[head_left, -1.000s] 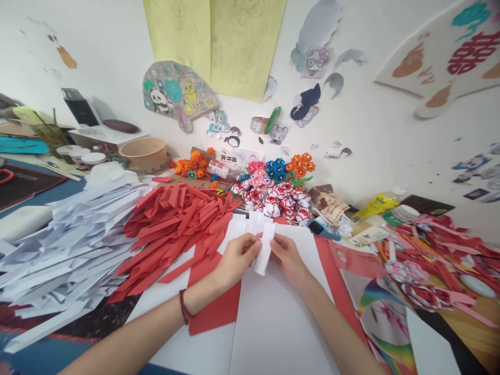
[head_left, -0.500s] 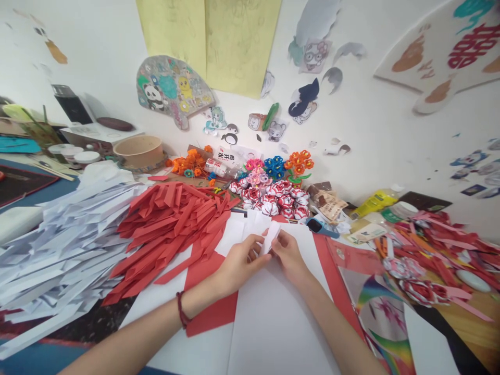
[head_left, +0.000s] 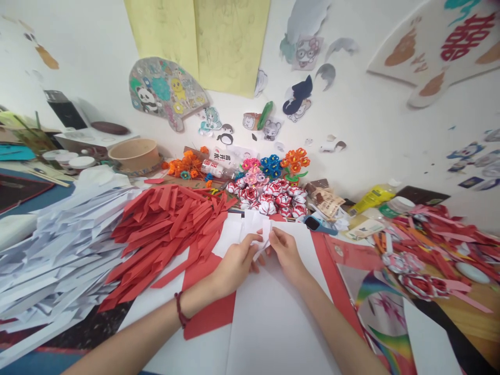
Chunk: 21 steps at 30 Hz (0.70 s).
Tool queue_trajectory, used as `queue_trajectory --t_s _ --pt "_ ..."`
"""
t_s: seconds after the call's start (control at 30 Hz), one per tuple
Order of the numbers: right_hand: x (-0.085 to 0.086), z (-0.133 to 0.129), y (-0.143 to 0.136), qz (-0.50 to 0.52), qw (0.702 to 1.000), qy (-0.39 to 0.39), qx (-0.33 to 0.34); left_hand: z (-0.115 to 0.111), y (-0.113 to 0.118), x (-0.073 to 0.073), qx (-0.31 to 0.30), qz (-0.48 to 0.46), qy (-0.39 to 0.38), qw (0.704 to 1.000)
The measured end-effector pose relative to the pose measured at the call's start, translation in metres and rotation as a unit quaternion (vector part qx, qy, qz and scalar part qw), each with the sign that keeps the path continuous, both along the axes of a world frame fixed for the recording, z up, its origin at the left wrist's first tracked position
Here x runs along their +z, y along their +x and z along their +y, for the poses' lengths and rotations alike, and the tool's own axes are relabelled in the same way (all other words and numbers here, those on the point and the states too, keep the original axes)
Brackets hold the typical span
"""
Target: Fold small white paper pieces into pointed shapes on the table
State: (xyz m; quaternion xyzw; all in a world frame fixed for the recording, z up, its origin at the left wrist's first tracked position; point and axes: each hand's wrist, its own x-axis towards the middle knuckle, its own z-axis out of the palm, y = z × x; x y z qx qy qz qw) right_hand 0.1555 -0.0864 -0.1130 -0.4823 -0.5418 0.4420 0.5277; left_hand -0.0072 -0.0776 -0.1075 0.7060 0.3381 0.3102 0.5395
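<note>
Both hands meet over white sheets point(head_left: 281, 312) spread on the table. My left hand point(head_left: 240, 260), with a dark red cord on its wrist, is closed on a small folded white paper strip point(head_left: 266, 234). My right hand point(head_left: 286, 252) pinches the same strip from the right side. Just behind the fingers lie more small white paper pieces point(head_left: 252, 219). Left of my hands is a pile of folded red strips point(head_left: 172, 224), and beyond it a large heap of folded white strips point(head_left: 70, 245).
Red-and-white paper flowers point(head_left: 273, 195) stand behind my hands, near a blue watch point(head_left: 319, 225). A round wooden container point(head_left: 135, 154) sits at the back left. Pink and red strips point(head_left: 449, 239) and a yellow bottle point(head_left: 373, 199) are on the right.
The white strip, upright and slim before, now shows as a bent, partly opened shape between my fingers. The fingers of both hands have shifted on it. The whole view has moved slightly.
</note>
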Motion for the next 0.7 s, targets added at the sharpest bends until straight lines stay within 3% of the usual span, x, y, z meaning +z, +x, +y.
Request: queue_trajectory --t_s 0.1,0.2,0.33,0.43,0.53,0.7 --pt "0.001 0.000 0.001 0.016 1.000 -0.004 -0.012 0.005 0.001 0.001 -0.013 -0.029 -0.048 0.998" --pt "0.004 0.000 0.001 0.055 0.998 -0.006 -0.021 0.012 0.000 0.011 -0.024 0.000 -0.036 0.999" --pt "0.005 0.001 0.000 0.058 0.998 0.005 -0.028 0.020 0.000 0.032 -0.027 0.138 0.095 0.986" --pt "0.005 0.001 -0.001 0.042 0.999 0.006 -0.028 0.024 0.002 0.040 0.036 0.219 0.182 0.958" --pt "0.004 0.001 0.001 0.022 1.000 -0.011 -0.015 0.027 0.000 0.035 0.075 0.264 0.211 0.938" --pt "0.001 -0.001 0.004 -0.024 0.998 -0.060 -0.025 0.032 -0.009 0.018 -0.009 0.220 0.118 0.968"
